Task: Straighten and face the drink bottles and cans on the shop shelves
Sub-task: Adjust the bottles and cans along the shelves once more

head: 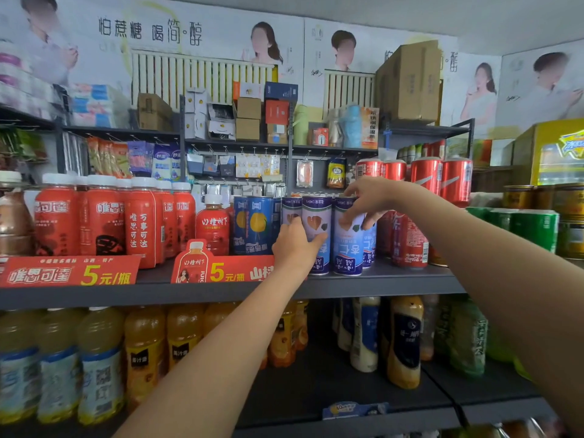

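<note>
Several tall blue-and-white almond drink cans stand at the front of the grey shelf (388, 281). My left hand (295, 248) grips the left front can (317, 235) from its left side, thumb across its face. My right hand (369, 200) comes down from above and holds the top of the right front can (347, 245), fingers curled round its rim. Both cans stand upright with their labels upside down. More of these cans stand behind, partly hidden.
Red bottles (104, 216) and a dark blue can (254, 224) stand to the left behind red price cards (69, 271). Red cola cans (409, 245) and green cans (534, 227) stand to the right. Juice and tea bottles (406, 339) fill the lower shelf.
</note>
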